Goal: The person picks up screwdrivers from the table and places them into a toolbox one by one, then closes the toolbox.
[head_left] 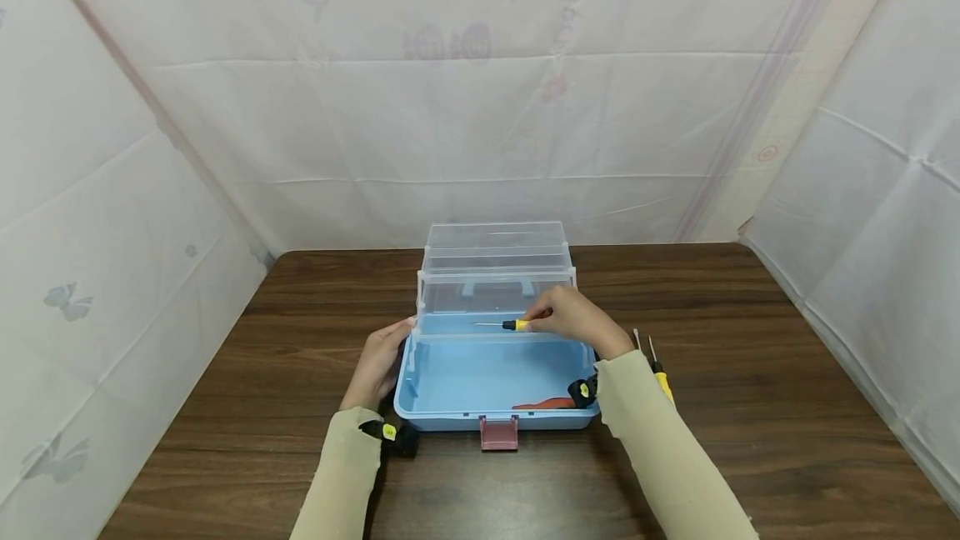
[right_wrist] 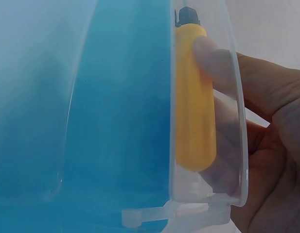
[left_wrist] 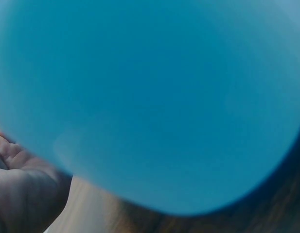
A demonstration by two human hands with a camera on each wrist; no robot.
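Head view shows us the blue toolbox (head_left: 487, 377) at frame centre on the tabletop (head_left: 750, 407), our left hand (head_left: 378, 361) resting open against its side. Our right hand (head_left: 573, 319) pinches the screwdriver (head_left: 510, 324) over the clear tray (head_left: 491, 298): light, stiff, smooth, best held by its yellow handle.

The open blue plastic toolbox (head_left: 487, 377) looked smooth and glossy, its trays clear; the dark wooden table (head_left: 750, 407) showed grain.

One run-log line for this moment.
right hand: pinches yellow screwdriver over clear tray | left hand: rests on blue toolbox | two screwdrivers on table
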